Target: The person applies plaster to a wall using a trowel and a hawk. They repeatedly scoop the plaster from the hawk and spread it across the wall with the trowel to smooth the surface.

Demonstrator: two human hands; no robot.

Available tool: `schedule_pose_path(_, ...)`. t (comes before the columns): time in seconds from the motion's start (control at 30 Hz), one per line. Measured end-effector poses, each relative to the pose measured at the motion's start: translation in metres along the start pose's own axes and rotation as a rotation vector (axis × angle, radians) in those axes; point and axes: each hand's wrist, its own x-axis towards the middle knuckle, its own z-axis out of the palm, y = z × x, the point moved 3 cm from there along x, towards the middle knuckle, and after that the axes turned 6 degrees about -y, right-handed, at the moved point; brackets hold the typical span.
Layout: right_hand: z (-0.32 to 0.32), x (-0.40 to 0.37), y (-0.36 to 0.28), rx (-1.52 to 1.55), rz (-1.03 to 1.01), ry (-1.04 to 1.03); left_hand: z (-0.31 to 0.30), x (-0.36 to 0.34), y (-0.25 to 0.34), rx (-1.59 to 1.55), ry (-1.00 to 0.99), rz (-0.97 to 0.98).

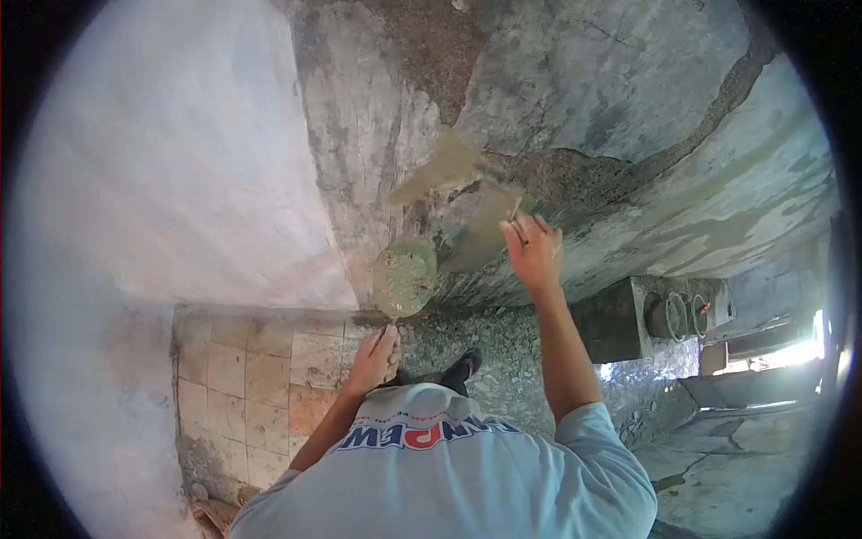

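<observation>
My left hand (375, 357) is closed around the handle of a round pan (432, 280), held low in front of the wall. Wet grey-green mortar (404, 274) fills the pan. Up and to the right, my right hand (537, 254) is closed on the handle of a trowel (514, 208). The trowel's blade is blurred and hard to make out against the wall (539, 81). Fresh wet mortar (449, 162) is spread on the wall just left of the trowel, with another damp patch below it.
A smooth pale wall (180, 162) meets the rough one at left. Dirty tiles (247, 377) cover part of the floor beside rough concrete. A dark block-like structure (611, 319) with wire rings (675, 316) stands at right. A dark shoe (462, 368) shows below.
</observation>
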Motion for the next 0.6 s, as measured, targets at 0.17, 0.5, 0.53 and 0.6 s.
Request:
schedule_pose_path(0.17, 0.009, 0.021, 0.025, 0.156, 0.21, -0.188, -0.005, 0.001, -0.006, 0.01, 0.006, 0.009)
schedule_pose_path(0.5, 0.066, 0.002, 0.022, 0.398, 0.294, -0.004, -0.016, 0.002, -0.004, 0.086, 0.102, -0.019)
schedule_pose_path(0.53, 0.069, -0.005, 0.017, 0.398, 0.331, 0.01, -0.015, -0.001, -0.005, 0.07, 0.111, -0.035)
schedule_pose_path(0.6, 0.072, -0.018, 0.011, 0.413, 0.412, 0.034, -0.014, -0.004, -0.001, 0.047, 0.124, -0.059)
